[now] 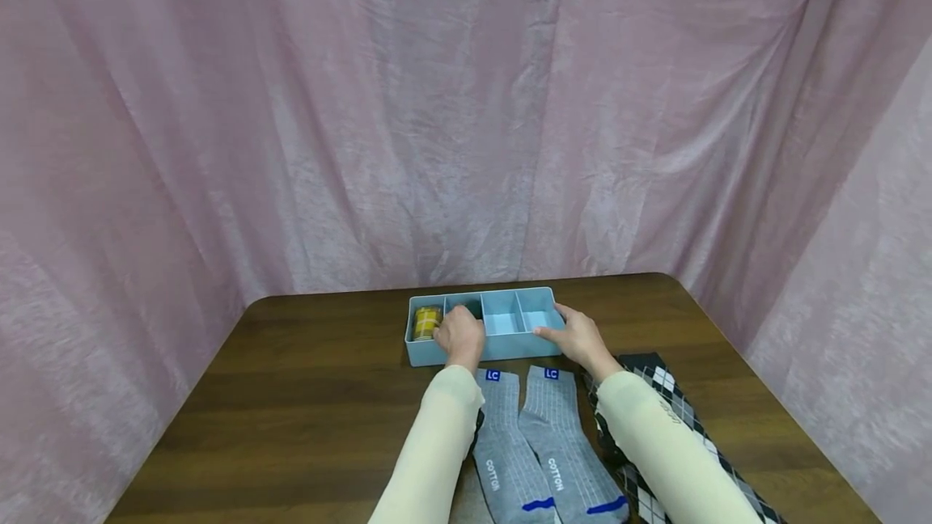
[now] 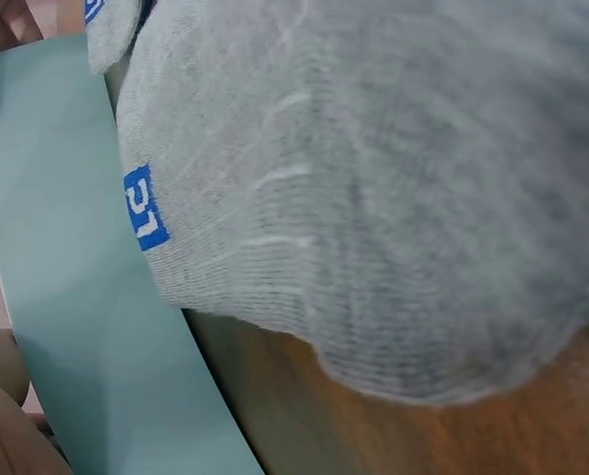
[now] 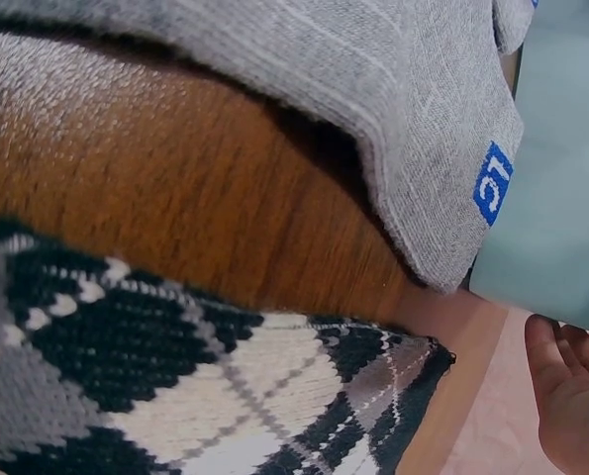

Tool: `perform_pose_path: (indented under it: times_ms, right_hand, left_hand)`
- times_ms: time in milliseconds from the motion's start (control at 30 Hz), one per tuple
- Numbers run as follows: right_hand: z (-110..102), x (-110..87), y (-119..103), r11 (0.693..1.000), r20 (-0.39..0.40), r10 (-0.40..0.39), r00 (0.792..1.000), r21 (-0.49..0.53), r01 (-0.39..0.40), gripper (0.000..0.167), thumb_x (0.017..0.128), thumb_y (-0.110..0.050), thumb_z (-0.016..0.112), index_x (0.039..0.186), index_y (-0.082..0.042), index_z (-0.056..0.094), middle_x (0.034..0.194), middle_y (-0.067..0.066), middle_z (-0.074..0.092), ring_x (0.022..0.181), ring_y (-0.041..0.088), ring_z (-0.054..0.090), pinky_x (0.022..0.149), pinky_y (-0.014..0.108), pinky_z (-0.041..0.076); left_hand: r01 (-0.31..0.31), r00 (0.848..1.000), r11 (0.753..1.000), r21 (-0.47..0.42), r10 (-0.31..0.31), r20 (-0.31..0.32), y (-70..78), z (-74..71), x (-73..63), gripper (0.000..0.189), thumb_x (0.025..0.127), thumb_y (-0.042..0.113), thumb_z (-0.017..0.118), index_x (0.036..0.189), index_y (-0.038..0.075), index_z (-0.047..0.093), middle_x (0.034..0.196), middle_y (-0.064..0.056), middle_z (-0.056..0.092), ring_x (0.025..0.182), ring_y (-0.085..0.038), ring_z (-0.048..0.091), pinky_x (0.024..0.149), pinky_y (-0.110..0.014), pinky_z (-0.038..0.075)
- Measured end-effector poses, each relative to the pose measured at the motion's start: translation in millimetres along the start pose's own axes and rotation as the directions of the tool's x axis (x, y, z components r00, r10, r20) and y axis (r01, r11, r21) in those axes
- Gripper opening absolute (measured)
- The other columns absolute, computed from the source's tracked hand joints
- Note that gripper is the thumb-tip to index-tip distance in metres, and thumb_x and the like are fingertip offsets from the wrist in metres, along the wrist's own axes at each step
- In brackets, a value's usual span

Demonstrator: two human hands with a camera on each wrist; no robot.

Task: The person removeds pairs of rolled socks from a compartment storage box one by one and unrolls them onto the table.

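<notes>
A light blue divided box point(image 1: 504, 345) stands near the table's back edge. My left hand point(image 1: 462, 335) reaches over its front wall into the second compartment from the left, fingertips hidden inside. Beside those fingers shows a bit of something dark point(image 1: 474, 308); I cannot tell whether they hold it. My right hand point(image 1: 578, 338) grips the box's right end, thumb at the front rim and fingers along the side. Two grey ribbed socks point(image 1: 510, 427) with blue labels lie side by side in front of the box, cuffs close to its front wall.
A yellow banded bundle point(image 1: 426, 323) sits in the leftmost compartment. Black, white and grey argyle socks point(image 3: 245, 386) lie on the wooden table point(image 1: 313, 411) right of the grey pair, partly under my right forearm. A pink curtain point(image 1: 437, 120) hangs behind the table.
</notes>
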State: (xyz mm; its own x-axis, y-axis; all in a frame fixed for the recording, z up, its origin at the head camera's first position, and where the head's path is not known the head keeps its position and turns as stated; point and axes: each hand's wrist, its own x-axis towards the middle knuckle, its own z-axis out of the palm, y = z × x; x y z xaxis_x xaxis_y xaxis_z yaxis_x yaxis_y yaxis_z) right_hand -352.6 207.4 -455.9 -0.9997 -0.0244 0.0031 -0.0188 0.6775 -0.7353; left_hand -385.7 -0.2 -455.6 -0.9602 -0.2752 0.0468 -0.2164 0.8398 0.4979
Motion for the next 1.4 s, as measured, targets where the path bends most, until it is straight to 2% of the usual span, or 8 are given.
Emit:
perform_pose_path:
  times_ms: [267,533,767,867,1000,1133,1267,1400]
  right_hand:
    - [2.7,-0.4,-0.7,1.0,-0.006,-0.007,1.0,-0.002,0.007,0.084,0.091,-0.045,0.07,0.152,0.001,0.035,0.152,0.023,0.038,0.138,0.043,0.037,0.106,0.057,0.036]
    - [1.6,-2.3,-3.4,1.0,-0.004,-0.012,1.0,0.002,0.012,0.082,0.092,-0.043,0.07,0.152,0.001,0.035,0.152,0.023,0.038,0.138,0.042,0.037,0.107,0.057,0.036]
    - [0.1,-3.4,-4.2,1.0,0.004,-0.008,1.0,0.007,0.008,0.084,0.092,-0.046,0.069,0.152,0.001,0.033,0.152,0.025,0.037,0.137,0.044,0.037,0.105,0.058,0.037]
    - [0.9,-3.7,-3.2,1.0,0.007,-0.007,1.0,0.008,0.007,0.084,0.092,-0.046,0.068,0.152,0.001,0.033,0.153,0.024,0.037,0.137,0.044,0.037,0.106,0.058,0.037]
    - [1.5,-3.7,-2.1,1.0,0.005,-0.007,1.0,0.008,0.007,0.084,0.092,-0.046,0.069,0.152,0.001,0.034,0.153,0.024,0.037,0.138,0.044,0.037,0.106,0.058,0.036]
    - [0.8,-3.6,-2.3,1.0,0.005,-0.004,1.0,0.013,0.004,0.085,0.092,-0.046,0.069,0.152,0.001,0.033,0.153,0.024,0.037,0.138,0.044,0.037,0.106,0.058,0.036]
    - [0.2,-3.6,-3.4,1.0,0.008,0.001,1.0,0.018,-0.001,0.084,0.092,-0.045,0.069,0.152,0.001,0.033,0.153,0.024,0.036,0.138,0.044,0.036,0.106,0.058,0.036]
    - [0.6,-3.3,-4.0,1.0,0.013,0.003,1.0,0.013,-0.003,0.084,0.092,-0.045,0.069,0.152,0.001,0.033,0.153,0.024,0.036,0.138,0.044,0.037,0.106,0.058,0.036]
  left_hand:
    - [0.022,0.999,0.998,0.051,-0.024,0.04,-0.5,-3.8,1.6,0.014,0.093,0.014,0.065,0.093,0.002,0.073,0.086,-0.014,0.069,0.09,-0.032,0.066,0.099,-0.052,0.043]
    - [0.023,0.999,0.999,0.024,-0.023,0.033,-2.8,-5.8,0.9,0.011,0.09,0.012,0.067,0.091,0.003,0.072,0.088,-0.014,0.068,0.087,-0.032,0.064,0.09,-0.052,0.047]
    - [0.0,0.996,0.999,0.038,-0.004,0.093,-2.2,-8.5,2.5,0.013,0.091,0.013,0.067,0.095,0.002,0.073,0.094,-0.016,0.07,0.097,-0.035,0.064,0.103,-0.057,0.038]
    - [0.004,0.994,0.999,0.032,-0.008,0.11,-2.1,-8.4,2.5,0.013,0.091,0.013,0.068,0.095,0.002,0.073,0.094,-0.016,0.069,0.095,-0.035,0.064,0.103,-0.057,0.038]
    - [0.005,0.996,1.0,0.002,-0.006,0.086,-3.4,-7.5,2.2,0.009,0.089,0.012,0.069,0.084,0.004,0.069,0.083,-0.013,0.066,0.082,-0.032,0.063,0.092,-0.054,0.044]
    - [-0.01,0.999,0.999,-0.03,0.011,0.041,-6.1,-5.6,2.2,0.015,0.088,0.01,0.068,0.074,0.007,0.062,0.073,-0.01,0.06,0.073,-0.028,0.059,0.083,-0.051,0.047]
    - [-0.027,1.0,0.998,-0.062,0.027,0.001,-8.4,-3.8,1.4,0.016,0.088,0.009,0.066,0.073,0.008,0.06,0.072,-0.009,0.059,0.071,-0.028,0.058,0.079,-0.049,0.046]
    - [-0.023,0.999,0.994,-0.102,0.018,-0.046,-9.6,-2.8,-0.4,0.007,0.087,0.009,0.065,0.081,0.006,0.066,0.079,-0.011,0.064,0.078,-0.031,0.062,0.079,-0.049,0.046]
